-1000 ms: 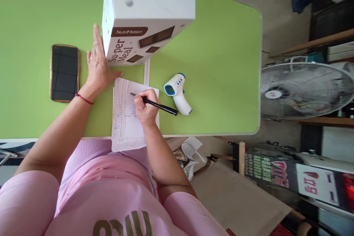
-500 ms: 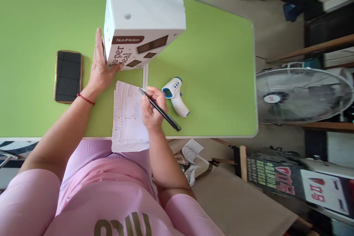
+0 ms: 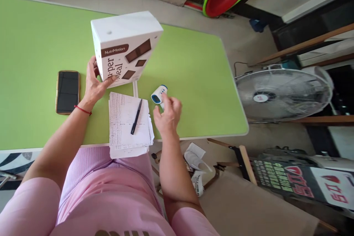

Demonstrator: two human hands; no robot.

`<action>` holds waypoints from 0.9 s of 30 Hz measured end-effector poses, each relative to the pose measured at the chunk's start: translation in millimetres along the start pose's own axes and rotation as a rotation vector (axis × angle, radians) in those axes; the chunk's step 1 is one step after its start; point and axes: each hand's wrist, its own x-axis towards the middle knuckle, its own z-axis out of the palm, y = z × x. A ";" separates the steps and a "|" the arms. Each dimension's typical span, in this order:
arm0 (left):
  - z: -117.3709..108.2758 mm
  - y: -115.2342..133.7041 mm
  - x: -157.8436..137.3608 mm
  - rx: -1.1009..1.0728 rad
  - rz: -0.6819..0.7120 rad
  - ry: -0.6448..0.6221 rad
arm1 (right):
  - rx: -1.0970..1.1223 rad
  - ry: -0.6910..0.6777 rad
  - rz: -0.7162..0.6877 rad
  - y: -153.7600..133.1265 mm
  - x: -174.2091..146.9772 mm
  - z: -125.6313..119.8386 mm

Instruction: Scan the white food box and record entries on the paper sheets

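Phone in a tan-edged case lay on the smooth green bench; the left hand, thumb in front, fingers around the side, gripped the angular white cardboard box beyond the sheets; those paper sheets, creased and closely written, bore a slim black pen; the white plastic thermometer sat behind the half-curled right hand, its hold unclear

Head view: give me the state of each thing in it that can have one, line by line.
Left hand: gripping the box's lower corner
Right hand: at the thermometer, grip unclear
Box: no open flap showing
Thermometer: partly hidden, display unreadable
Pen: lying on the papers
Papers: stacked, marked, overhanging the table edge
Phone: lying flat, screen dark
Fan: spinning or not, cannot tell
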 end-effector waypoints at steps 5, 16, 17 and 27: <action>6.0 8.0 -7.4 -0.190 -0.147 0.017 | -0.014 -0.214 0.280 24.3 24.1 -9.5; 3.6 1.9 -12.9 -0.362 -0.261 -0.100 | 1.131 -0.267 0.439 -108.8 -48.6 -42.7; 3.3 1.2 -12.6 -0.373 -0.259 -0.105 | 1.170 -0.327 0.450 -119.2 -50.7 -41.1; 4.1 -4.2 -12.6 -0.380 -0.224 -0.002 | 1.160 -0.320 0.567 -142.5 -29.1 -29.9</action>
